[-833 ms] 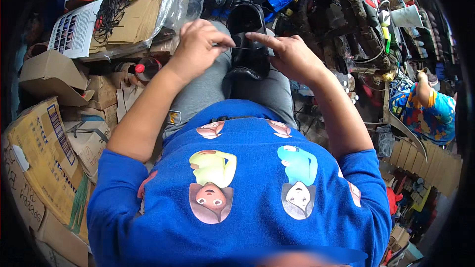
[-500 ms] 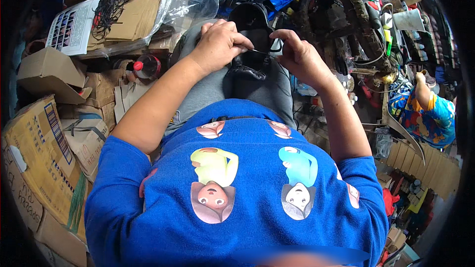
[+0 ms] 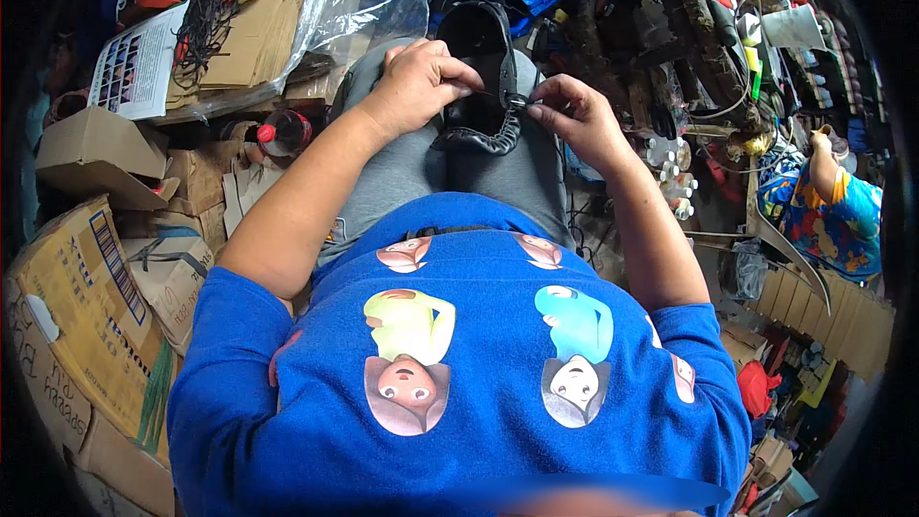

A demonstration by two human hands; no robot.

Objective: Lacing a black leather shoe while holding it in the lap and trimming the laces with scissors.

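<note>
A black shoe (image 3: 510, 67) rests on my grey-trousered thighs, its opening facing up and its gathered edge toward me. On its left side, my left hand (image 3: 421, 84) pinches thumb and forefinger together over the opening. A thin dark line shows at those fingertips; too fine to name. My right hand (image 3: 579, 120) is at the shoe's right rim, thumb and forefinger closed on the edge by a small dark strip or lace. The inside of the shoe is in dark shadow.
To the left are cardboard boxes (image 3: 96, 153), a red-capped bottle (image 3: 284, 133) and a printed sheet (image 3: 139, 62). Clear plastic (image 3: 369, 0) covers cardboard ahead. Tools and small bottles (image 3: 670, 172) crowd the right. Another person's arm (image 3: 820, 168) shows at far right.
The shoe has turned, so its right rim stands up more clearly. My right hand has come down and in, from a raised forefinger beside a dark loop to a pinch at the rim.
</note>
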